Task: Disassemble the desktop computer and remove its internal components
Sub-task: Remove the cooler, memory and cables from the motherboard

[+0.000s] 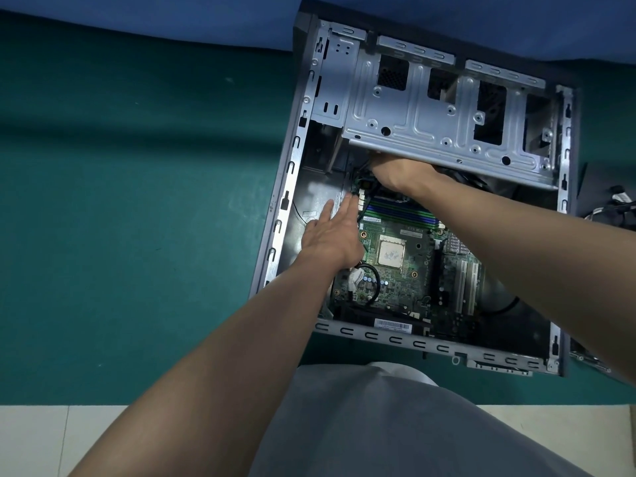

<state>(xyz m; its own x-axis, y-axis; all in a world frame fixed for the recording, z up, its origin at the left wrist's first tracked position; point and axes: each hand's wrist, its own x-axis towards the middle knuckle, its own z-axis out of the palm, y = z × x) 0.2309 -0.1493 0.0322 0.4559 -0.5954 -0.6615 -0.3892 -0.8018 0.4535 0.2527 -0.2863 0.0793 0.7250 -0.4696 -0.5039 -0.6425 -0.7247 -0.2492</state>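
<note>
The left hand (332, 232) lies flat with fingers straight, pointing toward one o'clock, across the left edge of the motherboard (402, 280) and holding nothing. The right hand (399, 173) reaches in from four o'clock and its fingers vanish under the metal drive cage (430, 108), so I cannot tell whether it grips anything. The open computer case (275, 235) lies on its side on the green table (137, 166), the cage at its twelve o'clock end and the bare processor (392, 253) mid-board.
</note>
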